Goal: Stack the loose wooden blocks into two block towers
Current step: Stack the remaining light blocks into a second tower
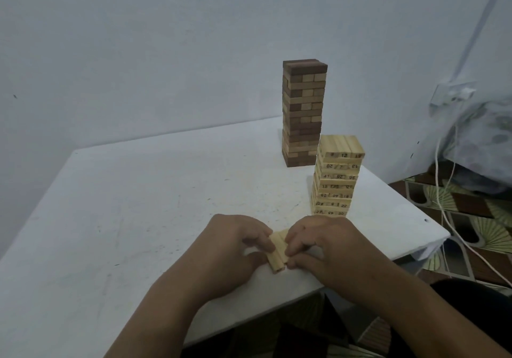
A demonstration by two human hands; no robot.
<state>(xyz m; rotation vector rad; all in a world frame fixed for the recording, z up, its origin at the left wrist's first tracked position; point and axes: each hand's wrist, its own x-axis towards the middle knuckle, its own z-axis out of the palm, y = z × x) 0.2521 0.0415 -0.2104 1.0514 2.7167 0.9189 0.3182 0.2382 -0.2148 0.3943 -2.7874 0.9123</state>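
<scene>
While both hands crowd together near the front edge of the white tabletop (pixel 138 197), a small bundle of pale rectangular wooden blocks (pixel 278 251) lies between them, pinched from either side by curled fingers (pixel 264 242): left hand (pixel 235 242) on one flank, right hand (pixel 324 242) on the other. Just beyond stands the short pale numbered block tower (pixel 336 176), with the taller brown-and-tan block tower (pixel 303 113) behind it. Squaring the bundle flush before lifting looks wise, then setting it crosswise on the pale tower gently, without nudging.
</scene>
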